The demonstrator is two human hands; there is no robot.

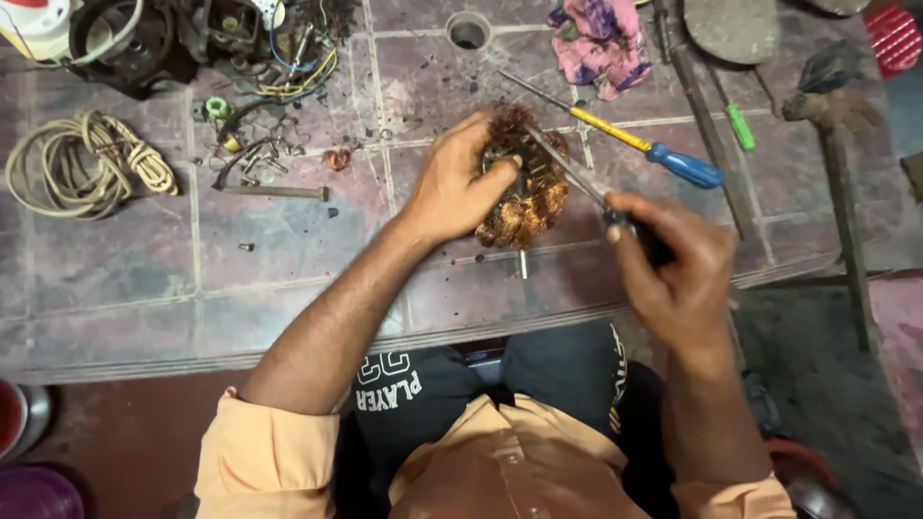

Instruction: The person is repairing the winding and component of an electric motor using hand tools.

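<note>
Copper winding [527,197], a rust-coloured bundle of wire on a metal core, sits at centre frame on the tiled floor [288,240]. I see the left hand [457,183] clamped over its left side, fingers curled around it. The right hand [678,274], lower right of centre, is closed in a fist round the dark handle of a screwdriver [577,178]; its metal shaft slants up-left and its tip rests on top of the winding.

I see no packages or signs on the floor; the only lettering is white print on the dark trousers [423,394] at bottom centre.

Just above the right hand lies a second screwdriver with a blue-and-yellow handle [663,154], and a green-handled tool [738,125] lies further right. A pink cloth [601,43] lies at upper centre beside a round floor drain [468,32]. A coil of cream rope [91,163] occupies the upper left, with tangled wires and loose metal parts [264,77] to its right. The floor is worn reddish-grey tile with pale grout, stained and littered with dark debris, ending in a stepped edge across the lower frame.
</note>
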